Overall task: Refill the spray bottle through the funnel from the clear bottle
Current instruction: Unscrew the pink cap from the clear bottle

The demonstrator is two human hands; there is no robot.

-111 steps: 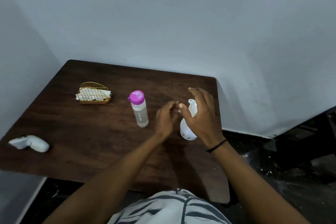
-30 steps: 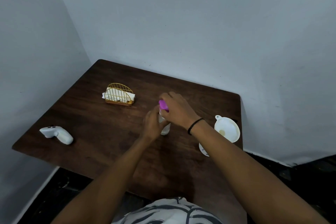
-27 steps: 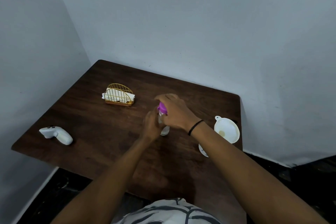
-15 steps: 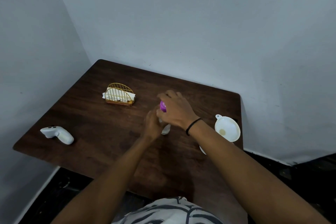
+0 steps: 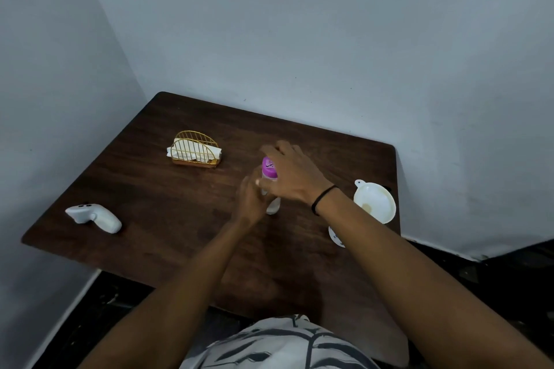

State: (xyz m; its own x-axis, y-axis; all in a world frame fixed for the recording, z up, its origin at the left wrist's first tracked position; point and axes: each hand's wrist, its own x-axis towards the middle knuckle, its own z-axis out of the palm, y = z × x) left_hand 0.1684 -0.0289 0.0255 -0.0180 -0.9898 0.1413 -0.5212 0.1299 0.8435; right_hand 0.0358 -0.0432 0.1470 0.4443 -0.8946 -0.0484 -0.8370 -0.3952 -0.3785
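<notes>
The clear bottle (image 5: 273,206) with its pink cap (image 5: 268,169) stands upright near the middle of the dark wooden table (image 5: 168,219). My left hand (image 5: 251,202) grips its body from the near left. My right hand (image 5: 292,174) curls over the pink cap from the right. A white funnel (image 5: 374,202) sits in the neck of the white spray bottle (image 5: 335,236) at the table's right edge; my right forearm hides most of that bottle.
A gold wire holder with white napkins (image 5: 195,150) stands at the back left. A white handheld controller (image 5: 94,217) lies near the left edge. Walls close in behind and to the left; the floor drops away on the right.
Earlier both hands were at the spray bottle. Since then the funnel has been set on it and both hands have gone to the clear bottle, the right shifting slightly on the pink cap.
</notes>
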